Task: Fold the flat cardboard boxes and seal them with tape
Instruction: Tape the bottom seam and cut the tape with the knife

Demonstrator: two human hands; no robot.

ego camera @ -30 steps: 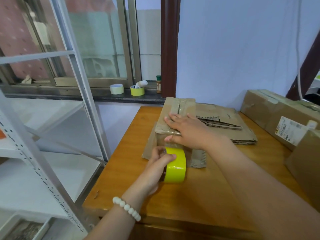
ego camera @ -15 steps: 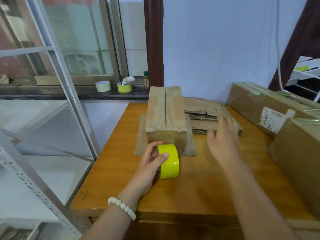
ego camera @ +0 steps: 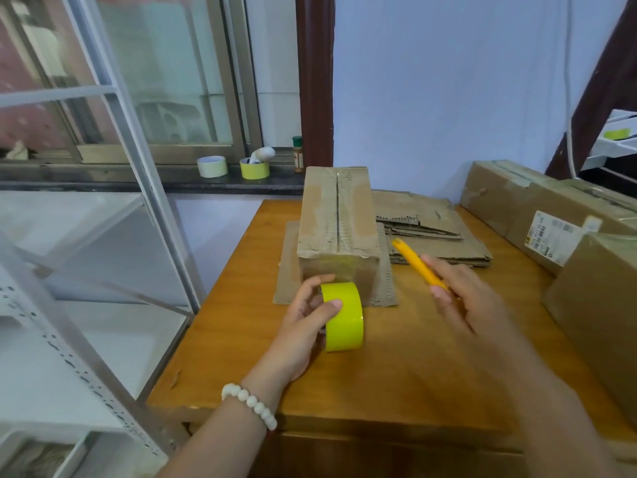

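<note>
Blurred right hand (ego camera: pixel 477 305), half-hidden cutter (ego camera: pixel 416 261)

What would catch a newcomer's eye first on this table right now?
The bright yellow-green tape roll stands out, gripped by the left hand at the near end of the folded cardboard box. Next comes the orange utility knife in the right hand, just right of the box.
</note>
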